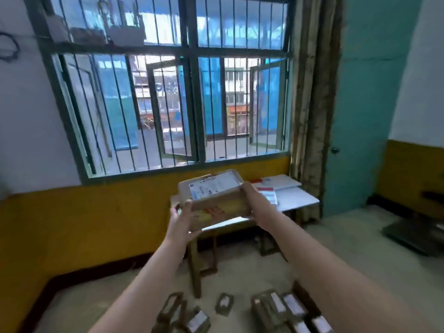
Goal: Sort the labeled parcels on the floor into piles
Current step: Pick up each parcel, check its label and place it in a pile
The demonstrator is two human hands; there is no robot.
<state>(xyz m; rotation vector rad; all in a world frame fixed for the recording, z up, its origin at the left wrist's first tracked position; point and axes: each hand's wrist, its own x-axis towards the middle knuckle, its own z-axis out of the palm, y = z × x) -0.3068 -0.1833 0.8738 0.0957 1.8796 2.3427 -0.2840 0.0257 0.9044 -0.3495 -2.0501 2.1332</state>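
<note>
Left hand (181, 213) and right hand (249, 192) are gripping opposite ends of the cardboard parcel (215, 200), its long axis lying crosswise between them above the table (298, 200).

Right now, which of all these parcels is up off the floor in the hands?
The brown cardboard parcel with the white label on top, gripped at its ends by both hands; the other parcels lie on the floor.

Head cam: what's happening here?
A person holds a labeled cardboard parcel up in both hands, left hand at its near-left corner, right hand at its right end, above a small table with white mailers. More labeled parcels lie on the floor below.
</note>
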